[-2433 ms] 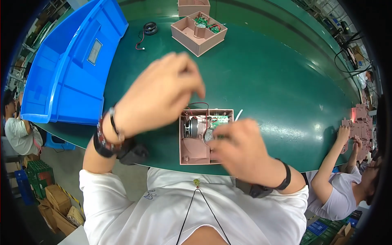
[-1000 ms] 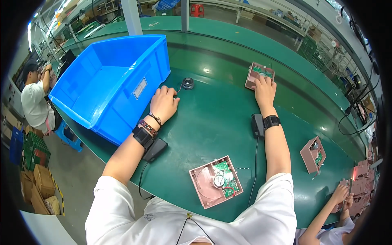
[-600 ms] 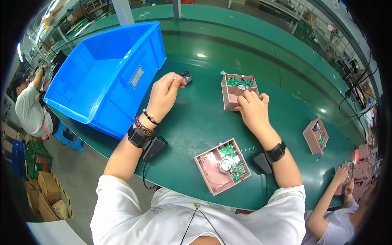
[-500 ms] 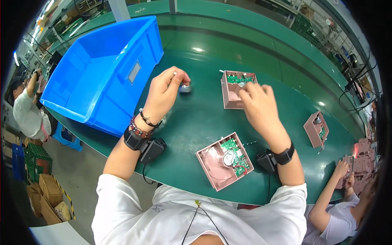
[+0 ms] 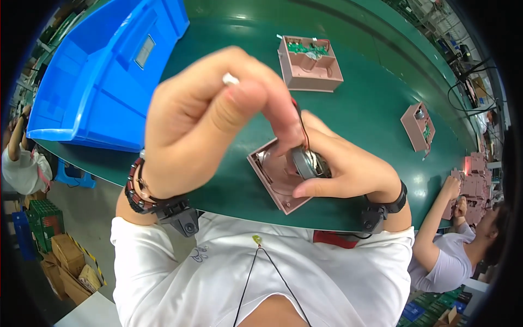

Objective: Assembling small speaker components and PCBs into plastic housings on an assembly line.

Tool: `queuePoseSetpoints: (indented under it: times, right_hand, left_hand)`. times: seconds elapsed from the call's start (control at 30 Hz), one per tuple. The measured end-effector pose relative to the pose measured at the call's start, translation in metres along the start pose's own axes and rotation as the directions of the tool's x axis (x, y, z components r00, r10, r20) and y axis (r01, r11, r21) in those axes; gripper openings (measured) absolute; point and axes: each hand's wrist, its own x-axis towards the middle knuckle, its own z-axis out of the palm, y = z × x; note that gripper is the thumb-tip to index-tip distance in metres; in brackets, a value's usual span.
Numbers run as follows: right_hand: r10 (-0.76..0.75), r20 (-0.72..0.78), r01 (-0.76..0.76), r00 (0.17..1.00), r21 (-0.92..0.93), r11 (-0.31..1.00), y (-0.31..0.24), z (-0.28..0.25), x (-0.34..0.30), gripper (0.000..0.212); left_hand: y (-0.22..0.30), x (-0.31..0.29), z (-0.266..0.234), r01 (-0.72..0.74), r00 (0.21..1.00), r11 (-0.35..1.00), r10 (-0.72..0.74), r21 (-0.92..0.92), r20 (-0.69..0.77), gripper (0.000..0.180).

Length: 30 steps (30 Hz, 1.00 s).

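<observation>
My left hand [image 5: 210, 122] is raised close to the camera, thumb and forefinger pinched on a small white connector [image 5: 230, 79]. Dark and red wires [image 5: 303, 128] run between this hand and a round metal speaker [image 5: 309, 162]. My right hand [image 5: 348, 166] grips that speaker from the right, thumb at its near side. Directly beneath both hands lies an open pink plastic housing [image 5: 289, 206]; its circuit board side is hidden under my right hand. Whether the speaker touches the housing, I cannot tell.
Another open pink housing [image 5: 311, 82] with a green board stands farther back on the green table [image 5: 359, 103]. A third pink housing [image 5: 417, 128] sits to the right. At left is a big blue bin [image 5: 109, 103]. A co-worker [image 5: 449, 245] handles pink parts at far right.
My left hand has risen toward the camera with the connector. My right hand has left the far housing and now grips the speaker that hung below my left hand. The view has shifted.
</observation>
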Motion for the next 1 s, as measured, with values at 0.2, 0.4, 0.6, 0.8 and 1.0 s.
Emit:
queuePoseSetpoints:
  times: [0.2,0.4,0.6,0.8,1.0]
  right_hand:
    - [0.148,-0.256,-0.088,0.955,0.231,0.969,-0.002,0.007,-0.029,0.048]
    - [0.291,-0.325,0.005,0.9,0.674,0.739,-0.004,0.024,-0.033,0.052]
    - [0.109,-0.161,0.088,0.981,0.868,0.49,0.007,0.036,-0.023,0.066]
    - [-0.157,-0.31,0.347,0.938,0.842,0.413,0.012,0.038,-0.013,0.069]
    - [0.284,-0.567,0.246,0.773,0.68,0.691,0.012,0.014,-0.031,0.061]
  left_hand:
    - [-0.005,0.001,0.008,0.067,0.987,0.998,-0.068,-0.013,-0.143,0.037]
    - [-0.021,0.001,0.004,0.1,0.986,0.995,-0.103,-0.022,-0.134,0.034]
    - [-0.028,0.009,-0.012,-0.053,0.997,0.985,0.062,-0.165,0.048,0.032]
    - [-0.025,0.016,-0.005,-0.044,0.998,0.997,0.042,-0.068,-0.038,0.034]
    - [-0.023,-0.012,0.019,0.141,0.988,0.817,-0.077,0.559,-0.137,0.038]
